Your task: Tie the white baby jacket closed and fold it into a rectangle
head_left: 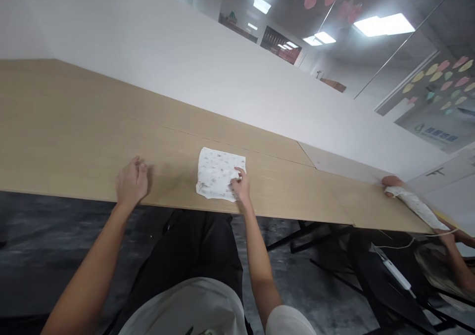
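A small white cloth [215, 172] with a scattered dark print lies on the wooden tabletop, roughly square with slightly uneven edges. My right hand [242, 185] is at its right side, thumb and forefinger bent around a bit of the fabric. To the left of the cloth and apart from it, my left hand [132, 182] rests near the table's front edge. Its fingers are curled in and slightly blurred, with nothing visible in them.
The long wooden table [74, 127] runs along a white partition [185, 63]. At the far right another person's arm [451, 243] reaches onto the table beside a white fabric item [415, 206]. A white power strip [399, 278] and cables lie below the table's edge.
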Demonstrator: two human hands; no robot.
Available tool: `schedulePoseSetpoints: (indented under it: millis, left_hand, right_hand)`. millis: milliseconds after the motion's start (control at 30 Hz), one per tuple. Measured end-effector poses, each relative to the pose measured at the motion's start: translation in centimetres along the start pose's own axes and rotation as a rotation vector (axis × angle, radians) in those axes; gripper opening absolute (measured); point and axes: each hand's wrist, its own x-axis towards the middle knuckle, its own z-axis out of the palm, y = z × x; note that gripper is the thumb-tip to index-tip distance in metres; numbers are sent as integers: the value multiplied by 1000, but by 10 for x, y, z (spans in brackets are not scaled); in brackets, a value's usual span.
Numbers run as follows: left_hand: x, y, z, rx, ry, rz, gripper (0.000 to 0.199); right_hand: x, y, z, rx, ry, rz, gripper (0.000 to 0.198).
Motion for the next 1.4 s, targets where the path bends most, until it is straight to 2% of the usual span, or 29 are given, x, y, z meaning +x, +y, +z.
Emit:
schedulePoseSetpoints:
  millis: [100, 167, 233, 367, 467, 600, 733, 967, 1167, 1233, 1400]
  left_hand:
    - [1, -1, 0, 76, -44, 20, 62]
    - [0, 0, 0, 144, -60, 56, 59]
    - [-4, 6, 2, 185, -86, 168, 56]
    - [-22, 32, 15, 28, -275, 467, 52]
    - [-41, 58, 31, -66, -293, 533, 50]
    - [-51, 76, 47, -87, -279, 536, 39]
    - [-49, 72, 52, -76, -321, 505, 35]
    - [-48, 68, 55, -77, -331, 639, 37]
    - [-48, 69, 51, -90, -390, 626, 41]
    - [-49, 69, 49, -77, -405, 604, 41]
    - [-49, 65, 40, -39, -470, 622, 44]
  right_hand:
    - [0, 12, -5, -99, -3, 40, 24]
    - [0, 15, -2, -120, -1, 30, 23]
    - [-1, 18, 1, -144, 19, 30, 23]
    - [-6, 24, 6, -208, 54, 35, 25]
    - [-8, 26, 8, -235, 69, -9, 25]
    - [-8, 27, 10, -256, 81, -47, 25]
    - [-9, 26, 12, -277, 130, -87, 24]
    - [-13, 20, 13, -398, 178, -123, 26]
    - [-17, 16, 11, -501, 221, -120, 20]
    - [-20, 16, 9, -550, 196, -111, 18]
    - [-27, 16, -3, -654, 35, -136, 18]
